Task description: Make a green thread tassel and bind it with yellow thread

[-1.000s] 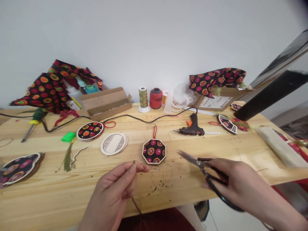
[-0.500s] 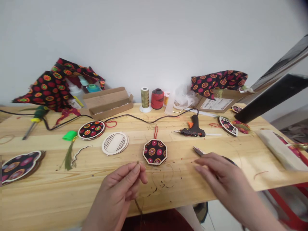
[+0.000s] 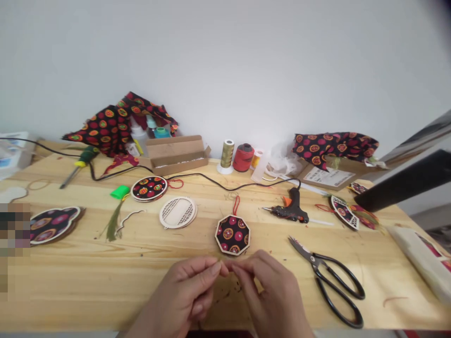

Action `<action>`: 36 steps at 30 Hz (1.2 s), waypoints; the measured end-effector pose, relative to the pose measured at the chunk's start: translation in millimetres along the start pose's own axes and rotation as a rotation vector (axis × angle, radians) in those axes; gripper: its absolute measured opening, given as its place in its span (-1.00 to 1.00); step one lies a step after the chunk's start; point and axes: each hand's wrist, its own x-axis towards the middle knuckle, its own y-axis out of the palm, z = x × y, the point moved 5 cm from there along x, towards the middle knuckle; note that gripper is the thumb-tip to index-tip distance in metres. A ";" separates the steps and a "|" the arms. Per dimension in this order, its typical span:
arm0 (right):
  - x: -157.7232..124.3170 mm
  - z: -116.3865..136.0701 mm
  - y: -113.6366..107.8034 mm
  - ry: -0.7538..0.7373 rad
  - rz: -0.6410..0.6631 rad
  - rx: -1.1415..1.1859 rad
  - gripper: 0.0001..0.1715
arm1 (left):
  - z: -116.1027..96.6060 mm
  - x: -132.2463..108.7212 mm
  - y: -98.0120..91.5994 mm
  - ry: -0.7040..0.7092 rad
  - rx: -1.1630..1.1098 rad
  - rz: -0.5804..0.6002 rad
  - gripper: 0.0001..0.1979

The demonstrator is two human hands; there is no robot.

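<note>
My left hand (image 3: 192, 288) is closed in a pinch on a thin olive thread (image 3: 220, 261), of which only a tiny bit shows at the fingertips. Thumb and forefinger of my right hand (image 3: 271, 291) are pressed together right beside it, the fingertips nearly touching; what they hold is too small to make out. Just beyond both hands lies an octagonal ornament (image 3: 232, 234) with dark patterned fabric, a pale wooden rim and a red cord loop (image 3: 236, 205). Black-handled scissors (image 3: 313, 258) rest to the right of my right hand, blades apart.
A glue gun (image 3: 291, 210) lies behind the scissors. Round ornament (image 3: 149, 188), wooden openwork disc (image 3: 178, 212) and green-capped tassel (image 3: 114, 220) are at left. Thread spools (image 3: 243, 158) and a cardboard box (image 3: 179, 152) stand along the wall. A black cable (image 3: 211, 180) crosses the table.
My right hand has moved left from over the scissors to meet my left hand's fingertips. The scissors are now fully uncovered. The view has shifted a little.
</note>
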 end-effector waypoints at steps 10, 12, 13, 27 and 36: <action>-12.7 -3.2 10.6 -0.209 0.045 -0.017 -0.82 | -14.1 1.4 4.5 0.162 -0.055 0.088 -0.81; -10.0 -3.9 8.3 -0.195 0.109 0.021 -0.82 | -15.4 -0.7 4.6 0.185 -0.035 0.082 -0.80; -8.2 -3.4 6.1 -0.184 0.141 0.048 -0.81 | -15.9 -2.1 4.7 0.193 -0.024 0.074 -0.80; 7.2 -7.1 7.4 0.627 0.179 1.001 -0.72 | -14.5 -12.5 15.1 0.343 0.339 0.092 -0.78; 11.6 1.2 9.9 0.627 0.189 1.077 -0.70 | -9.5 -9.8 17.4 0.323 0.350 0.118 -0.78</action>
